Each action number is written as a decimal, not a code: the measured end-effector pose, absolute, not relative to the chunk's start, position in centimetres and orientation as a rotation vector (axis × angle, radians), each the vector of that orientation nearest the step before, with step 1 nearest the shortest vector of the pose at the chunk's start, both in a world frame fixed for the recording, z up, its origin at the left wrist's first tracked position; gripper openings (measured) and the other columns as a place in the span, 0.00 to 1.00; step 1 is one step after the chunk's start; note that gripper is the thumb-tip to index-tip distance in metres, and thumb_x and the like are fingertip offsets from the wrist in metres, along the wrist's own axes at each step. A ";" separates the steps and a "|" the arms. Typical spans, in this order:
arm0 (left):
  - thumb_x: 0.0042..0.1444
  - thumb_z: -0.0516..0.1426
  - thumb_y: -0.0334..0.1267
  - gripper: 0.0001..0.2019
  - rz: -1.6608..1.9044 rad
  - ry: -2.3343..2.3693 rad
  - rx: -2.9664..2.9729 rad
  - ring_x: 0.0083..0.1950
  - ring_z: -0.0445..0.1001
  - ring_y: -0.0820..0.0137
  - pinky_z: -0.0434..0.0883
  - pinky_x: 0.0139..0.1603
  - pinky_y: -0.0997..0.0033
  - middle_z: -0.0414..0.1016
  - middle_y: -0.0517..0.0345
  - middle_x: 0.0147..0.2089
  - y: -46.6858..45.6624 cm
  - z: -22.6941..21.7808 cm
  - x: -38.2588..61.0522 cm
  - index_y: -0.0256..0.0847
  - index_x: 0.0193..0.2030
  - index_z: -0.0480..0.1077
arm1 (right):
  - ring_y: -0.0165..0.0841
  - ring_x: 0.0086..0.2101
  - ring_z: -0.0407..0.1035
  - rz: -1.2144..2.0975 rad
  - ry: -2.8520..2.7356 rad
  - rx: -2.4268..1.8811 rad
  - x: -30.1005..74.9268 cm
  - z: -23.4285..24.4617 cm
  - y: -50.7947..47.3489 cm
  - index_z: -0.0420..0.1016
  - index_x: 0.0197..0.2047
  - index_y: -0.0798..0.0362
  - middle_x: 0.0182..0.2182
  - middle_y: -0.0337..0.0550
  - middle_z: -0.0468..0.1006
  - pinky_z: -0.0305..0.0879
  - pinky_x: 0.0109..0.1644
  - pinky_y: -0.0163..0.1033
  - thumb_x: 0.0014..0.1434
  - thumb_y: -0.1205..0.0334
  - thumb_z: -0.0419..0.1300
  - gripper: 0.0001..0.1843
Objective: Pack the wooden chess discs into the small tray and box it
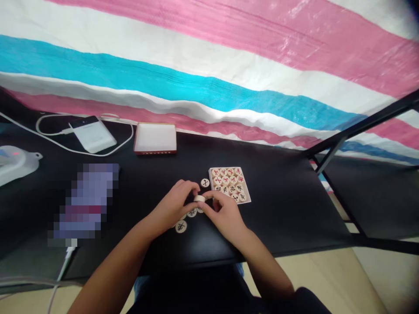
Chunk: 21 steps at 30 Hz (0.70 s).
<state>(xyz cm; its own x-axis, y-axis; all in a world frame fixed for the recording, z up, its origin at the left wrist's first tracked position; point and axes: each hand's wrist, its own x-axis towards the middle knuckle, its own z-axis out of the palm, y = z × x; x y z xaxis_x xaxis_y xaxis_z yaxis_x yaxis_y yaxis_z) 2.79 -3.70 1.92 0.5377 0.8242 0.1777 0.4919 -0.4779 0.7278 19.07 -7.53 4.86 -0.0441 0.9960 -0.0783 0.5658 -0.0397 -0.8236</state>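
My left forearm (118, 257) leads to left hand (173, 205) and right hand (225, 213), both pinching 1 xiangqi piece (199, 198) (held edge-up). Wooden tray (245, 194) looks nearly full; loose pieces (180, 226) remain on tabletop (288, 205).

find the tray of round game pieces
In the head view, the tray sits on the black table, just beyond the right hand, with one loose round piece lying by its left side.

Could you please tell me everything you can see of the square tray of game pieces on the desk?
The shallow, pale square tray sits at a slight angle on the black desk. Round wooden-looking discs marked in red and black fill it, lying flat in rows. The right hand hides its near corner.
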 end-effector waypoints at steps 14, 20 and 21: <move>0.51 0.59 0.39 0.19 0.469 0.957 2.306 0.47 0.62 0.65 0.64 0.49 0.64 0.67 0.54 0.47 -4.3 1.5 3.1 0.41 0.49 0.62 | 0.28 0.22 0.61 0.620 -1.344 -1.880 24.7 2.8 -6.8 0.73 0.32 0.54 0.25 0.40 0.74 0.59 0.28 0.35 0.49 0.53 0.59 0.12; 0.54 0.56 0.36 0.09 0.329 0.948 2.375 0.43 0.63 0.65 0.63 0.47 0.62 0.67 0.53 0.43 -4.2 1.0 3.7 0.39 0.43 0.67 | 0.34 0.32 0.68 0.492 -1.510 -1.851 25.0 2.0 -6.4 0.74 0.28 0.52 0.30 0.42 0.77 0.63 0.40 0.39 0.51 0.59 0.58 0.07; 0.55 0.55 0.36 0.09 0.336 0.946 2.385 0.43 0.63 0.65 0.63 0.47 0.62 0.67 0.53 0.43 -4.1 0.9 3.7 0.40 0.43 0.67 | 0.35 0.33 0.68 0.477 -1.520 -1.838 25.0 1.9 -6.3 0.74 0.28 0.52 0.30 0.42 0.77 0.63 0.40 0.40 0.51 0.60 0.57 0.06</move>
<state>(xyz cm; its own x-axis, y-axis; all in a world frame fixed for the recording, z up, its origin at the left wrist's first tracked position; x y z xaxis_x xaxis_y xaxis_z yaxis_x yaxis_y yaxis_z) 3.68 -4.14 0.89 0.7213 0.6920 0.0291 0.5553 -0.6030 0.5728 24.96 -6.28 1.94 0.2451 0.9584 0.1461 0.7029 -0.0719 -0.7076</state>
